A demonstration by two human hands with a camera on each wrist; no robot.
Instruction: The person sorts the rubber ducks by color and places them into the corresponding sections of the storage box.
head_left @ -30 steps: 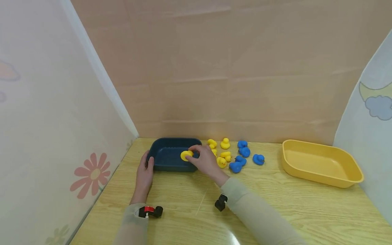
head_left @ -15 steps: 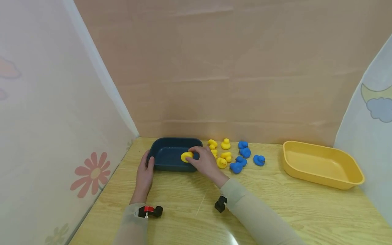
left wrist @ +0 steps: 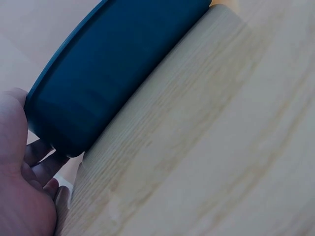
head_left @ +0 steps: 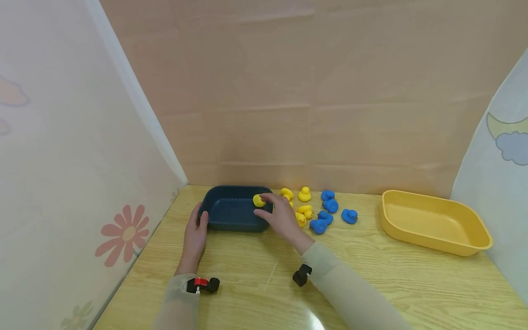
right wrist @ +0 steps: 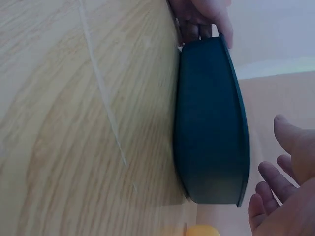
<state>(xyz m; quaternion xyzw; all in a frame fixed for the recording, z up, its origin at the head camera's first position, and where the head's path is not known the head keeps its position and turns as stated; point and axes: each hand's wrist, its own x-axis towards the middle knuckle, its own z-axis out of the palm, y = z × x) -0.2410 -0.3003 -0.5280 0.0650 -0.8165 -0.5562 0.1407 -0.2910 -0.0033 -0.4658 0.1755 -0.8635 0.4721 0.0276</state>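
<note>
My left hand (head_left: 195, 236) grips the left end of a dark blue tray (head_left: 237, 228), thumb at the rim and fingers around the outside. The left wrist view shows those fingers behind the tray's corner (left wrist: 74, 115). Over the tray's right end is my right hand (head_left: 283, 221), its thumb and fingers spread apart. A yellow rubber duck (head_left: 258, 200) shows just beyond its fingertips, inside the tray's outline. In the right wrist view the right hand (right wrist: 290, 184) holds nothing and hovers beside the tray rim.
Several yellow rubber ducks (head_left: 305, 194) lie right of the tray, one partly behind the right hand. Beside them are several blue ducks (head_left: 349, 216). A yellow tray (head_left: 433, 220) stands at the far right of the wooden table (head_left: 255, 275). Walls rise behind and on both sides.
My right hand has let go of the yellow duck, its fingers parting and the hand shifting slightly right. The duck now appears farther back and right. My left hand has stayed on the tray.
</note>
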